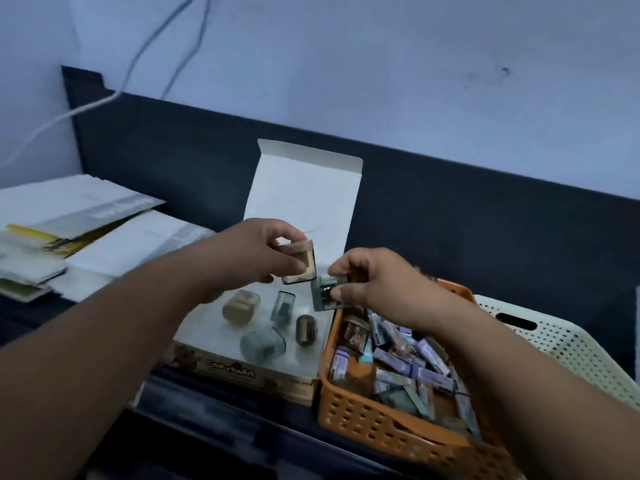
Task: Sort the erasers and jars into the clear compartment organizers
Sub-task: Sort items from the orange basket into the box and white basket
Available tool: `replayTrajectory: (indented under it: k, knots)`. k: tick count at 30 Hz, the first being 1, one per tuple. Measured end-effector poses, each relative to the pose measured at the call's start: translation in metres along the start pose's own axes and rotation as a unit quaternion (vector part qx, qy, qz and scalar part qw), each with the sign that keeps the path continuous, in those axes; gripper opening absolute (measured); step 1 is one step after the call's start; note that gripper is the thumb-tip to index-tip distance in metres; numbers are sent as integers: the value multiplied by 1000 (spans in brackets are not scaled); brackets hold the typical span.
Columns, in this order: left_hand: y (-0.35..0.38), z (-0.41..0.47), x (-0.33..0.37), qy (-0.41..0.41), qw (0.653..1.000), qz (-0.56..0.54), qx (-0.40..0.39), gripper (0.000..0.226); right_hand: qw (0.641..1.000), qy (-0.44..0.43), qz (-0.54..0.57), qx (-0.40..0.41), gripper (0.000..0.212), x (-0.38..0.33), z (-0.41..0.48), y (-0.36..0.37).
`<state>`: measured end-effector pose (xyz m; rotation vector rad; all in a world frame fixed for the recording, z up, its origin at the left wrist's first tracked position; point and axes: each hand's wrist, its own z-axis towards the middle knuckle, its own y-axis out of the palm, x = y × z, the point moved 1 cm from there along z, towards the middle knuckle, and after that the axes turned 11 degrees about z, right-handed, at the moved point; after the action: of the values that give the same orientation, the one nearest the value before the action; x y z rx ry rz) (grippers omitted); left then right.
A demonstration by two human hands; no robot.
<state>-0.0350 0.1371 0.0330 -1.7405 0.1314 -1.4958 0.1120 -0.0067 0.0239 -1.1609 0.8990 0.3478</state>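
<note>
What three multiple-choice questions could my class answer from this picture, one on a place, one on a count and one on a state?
1. In the picture, where does the orange basket stand relative to the open box?
A. To its left
B. Inside it
C. To its right

2. How many small pieces lie on the open box's tray?
A. Two
B. Four
C. Seven

3. What is the left hand doing?
A. Pinching a tan piece
B. Lying flat on the desk
C. Hanging empty

Answers:
1 C: the basket sits by the box's right edge.
2 B: four separate pieces show on the tray.
3 A: thumb and fingers close on the piece above the box.
</note>
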Motion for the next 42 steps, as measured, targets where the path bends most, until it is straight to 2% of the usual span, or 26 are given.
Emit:
replayTrajectory:
  k: [5,9,12,16,19,21,24,27,29,33,38,42]
  knots:
    - [-21,-6,-37,-57,991,106,63,37,998,-7,-33,-46,18,-14,31,41]
    - [-13,-6,-55,-96,977,189,10,49,994,6,-89,-69,31,-9,37,53]
    - [-7,-4,-56,-112,972,204,-13,59,996,15,-74,-36,41,-3,34,47]
    - [2,1,-34,-58,977,207,11,62,998,20,-60,1,37,3,11,19]
    - [22,4,-5,9,980,197,-21,57,997,36,-74,-14,22,15,-18,-8]
    - [39,4,14,47,979,188,-69,52,992,72,-83,-60,19,24,-39,-21]
    - [67,6,33,66,972,168,-148,46,977,125,-87,-150,29,37,-64,-29]
    - [87,11,41,77,962,182,-189,44,962,157,-82,-208,37,42,-78,-25]
    - [96,13,44,90,950,211,-211,41,955,158,-108,-224,37,45,-82,-21]
    - [110,13,49,85,920,275,-267,41,956,172,-118,-206,37,54,-87,-23]
    - [127,11,55,72,846,397,-350,42,966,194,-85,-150,36,67,-91,-30]
    - [141,12,57,74,811,445,-373,34,975,189,-51,-106,34,71,-91,-35]
